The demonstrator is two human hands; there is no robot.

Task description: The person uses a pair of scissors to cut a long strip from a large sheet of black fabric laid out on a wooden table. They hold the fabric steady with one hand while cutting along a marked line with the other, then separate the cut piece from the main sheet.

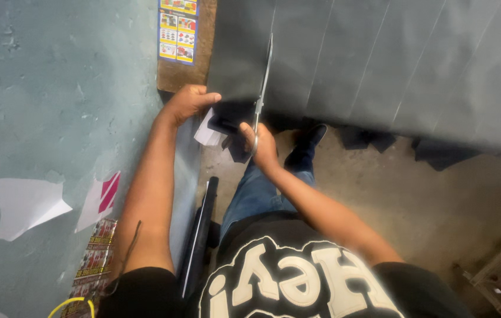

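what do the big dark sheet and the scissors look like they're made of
The dark sheet looks like matte grey-black fabric or thin synthetic sheeting: it hangs limp over the edge, with pale chalk-like lines on it; which one is unclear. The scissors in the right hand look like bare steel: long, thin, bright grey blades with a dull shine. The left hand pinches the sheet's edge.

Sheet (pixel 380 65): lying across the table (pixel 183 73), overhanging the floor (pixel 392 194).
Scissors (pixel 262 88): standing in the sheet's near edge (between both hands).
Offcuts (pixel 374 140): lying below the overhang.
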